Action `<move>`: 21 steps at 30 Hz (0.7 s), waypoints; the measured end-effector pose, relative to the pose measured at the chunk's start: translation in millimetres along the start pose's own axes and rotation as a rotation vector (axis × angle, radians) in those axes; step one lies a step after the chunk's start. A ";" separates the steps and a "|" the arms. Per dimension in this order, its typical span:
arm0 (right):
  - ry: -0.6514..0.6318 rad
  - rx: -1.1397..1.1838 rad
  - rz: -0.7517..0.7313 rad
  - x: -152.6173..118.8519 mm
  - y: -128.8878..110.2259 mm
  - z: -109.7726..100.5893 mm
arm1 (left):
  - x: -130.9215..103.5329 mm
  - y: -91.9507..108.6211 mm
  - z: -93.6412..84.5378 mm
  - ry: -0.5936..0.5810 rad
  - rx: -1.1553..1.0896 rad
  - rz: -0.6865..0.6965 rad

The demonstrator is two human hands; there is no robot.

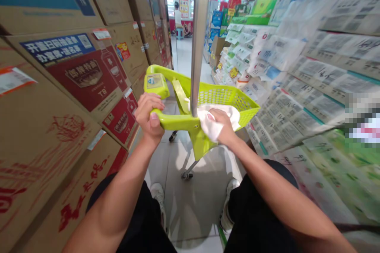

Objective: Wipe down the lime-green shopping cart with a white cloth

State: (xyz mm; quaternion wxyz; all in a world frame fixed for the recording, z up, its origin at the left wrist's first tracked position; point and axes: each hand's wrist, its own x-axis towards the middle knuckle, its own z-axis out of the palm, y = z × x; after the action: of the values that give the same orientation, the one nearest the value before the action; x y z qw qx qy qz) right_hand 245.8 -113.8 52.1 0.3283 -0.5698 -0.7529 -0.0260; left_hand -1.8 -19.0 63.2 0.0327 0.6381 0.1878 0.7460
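Observation:
A small lime-green shopping cart (210, 91) with a slatted basket stands in front of me, between my knees and the aisle ahead. My left hand (150, 116) is wrapped around the cart's handle, just below a block with a picture label. In my right hand (222, 124) is a white cloth (208, 128), bunched under the fingers and pressed at the basket's near rim. Part of the white cloth lies over into the basket. A metal pole (196, 39) rises upright by the handle's right end; its foot is hidden behind the green plastic. Caster wheels (187, 175) show below.
Stacked cardboard cartons (86, 75) wall the left side. Piled packs of paper goods (297, 87) line the right, close to the cart. Tiled floor (184, 53) runs down the narrow aisle, where a person (177, 16) sits on a blue stool far off.

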 end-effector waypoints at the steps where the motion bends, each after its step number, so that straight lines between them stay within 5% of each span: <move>1: 0.032 0.003 0.012 4.5 -8.7 9.4 | 1.4 -3.3 -1.9 0.005 -0.017 -0.002; 5: 0.070 -0.056 -0.017 -1.4 -5.6 19.0 | 8.7 -12.5 -15.5 -0.035 -0.051 -0.025; 10: 0.054 -0.193 0.074 -27.8 68.2 0.5 | 11.3 -11.1 -20.7 -0.074 -0.044 -0.040; 12: 0.084 -0.158 0.133 -29.2 79.7 2.5 | 9.7 -6.8 -14.6 -0.046 0.011 -0.076; 18: 0.200 -0.078 0.098 -4.6 6.1 34.5 | 9.6 -4.1 -0.9 -0.038 0.056 -0.082; 21: 0.144 -0.119 0.012 -5.5 -0.7 32.2 | 15.6 -10.0 -6.0 -0.083 0.042 -0.077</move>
State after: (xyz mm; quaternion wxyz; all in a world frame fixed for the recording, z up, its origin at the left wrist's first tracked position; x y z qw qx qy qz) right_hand 230.9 -105.4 24.3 0.3473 -0.5894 -0.7211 -0.1097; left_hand -12.4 -6.7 74.0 0.0558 0.6614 0.2265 0.7129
